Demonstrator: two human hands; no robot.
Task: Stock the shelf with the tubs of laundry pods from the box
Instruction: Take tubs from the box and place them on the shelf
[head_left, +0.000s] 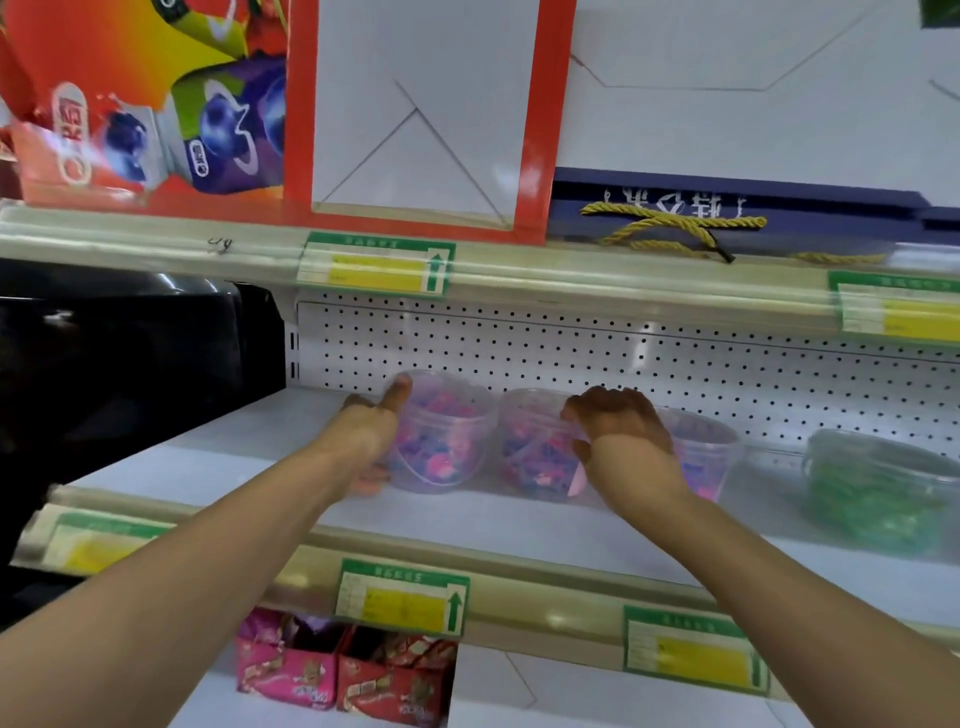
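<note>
Store shelving fills the whole view: a white shelf (234, 467) with a pegboard back panel (675, 364), and everything's kinda smeared with motion blur, so details are rough. Far left is blocked by some big glossy black thing (119, 353) that I honestly can't identify. My arms run off the bottom edge of the frame.

Writing-wise, not much luck. The green and yellow price tags (402, 597) on the shelf rails have print way too blurry to read. Up top there's an orange carton (130, 104) with blueberry pictures and some characters I can't make out, plus a navy bag (727, 208) with yellow rope handles and pale characters that look upside down. Below the shelf, pink and red snack bags (337, 670) peek out, half hidden by the rail.

The tubs themselves are clear round plastic with lids, stuffed with pink, purple and blue pods. Three sit in a row toward the back of the shelf. The left tub (447, 431) has the left hand (371, 441) on its side, thumb up against the rim, the other fingers wrapped low around it, mostly hidden. The right hand (623, 441) is draped over the middle tub (535, 447) with fingers curled over the top, covering part of the third tub (706, 452) behind it. Further right is a tub of green pods (878, 493), super blurry.
</note>
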